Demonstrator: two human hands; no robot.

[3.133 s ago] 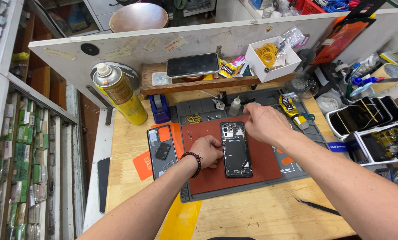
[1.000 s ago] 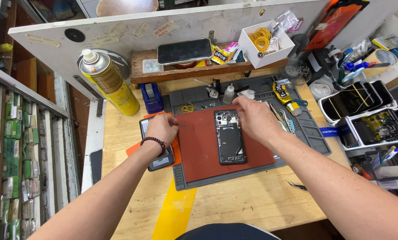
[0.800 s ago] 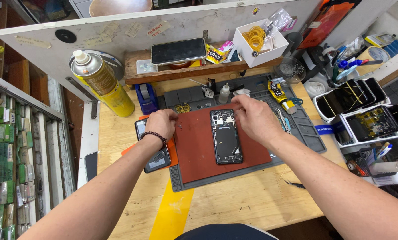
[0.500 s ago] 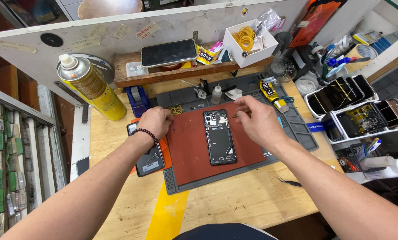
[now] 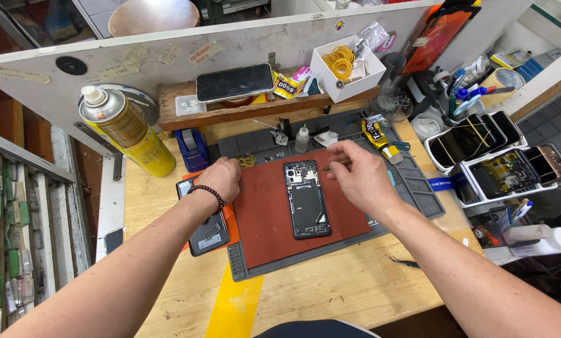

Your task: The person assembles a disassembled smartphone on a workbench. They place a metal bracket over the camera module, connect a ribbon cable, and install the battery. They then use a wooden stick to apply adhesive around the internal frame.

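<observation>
An opened phone (image 5: 306,199), its back cover off and dark inner parts showing, lies lengthwise on a red-brown mat (image 5: 274,216) in the middle of the wooden bench (image 5: 330,285). The red-brown mat sits on a larger grey work mat (image 5: 418,188) with small compartments along its far edge.

The right hand (image 5: 362,178) hovers just right of the phone's far end, fingers curled, its grip pinched on a thin rod-like tool (image 5: 335,166) that points left toward the top of the phone. What kind of tool it is cannot be told.

The left hand (image 5: 219,180), a dark bead bracelet (image 5: 209,194) at the wrist, rests at the left edge of the red-brown mat. Its fingers are bent down near a small coil of yellow rubber bands (image 5: 247,161); whether the grip holds anything cannot be told. Just near of this hand, a dark phone back cover (image 5: 206,233) lies on an orange sheet.

At the far left stands a yellow spray can (image 5: 127,131), tilted in the view. A wooden shelf (image 5: 230,112) along the far side carries a dark phone (image 5: 234,82) lying flat and a white box of yellow rubber bands (image 5: 343,67). To the right, white trays (image 5: 499,166) hold several phones bound with bands.
</observation>
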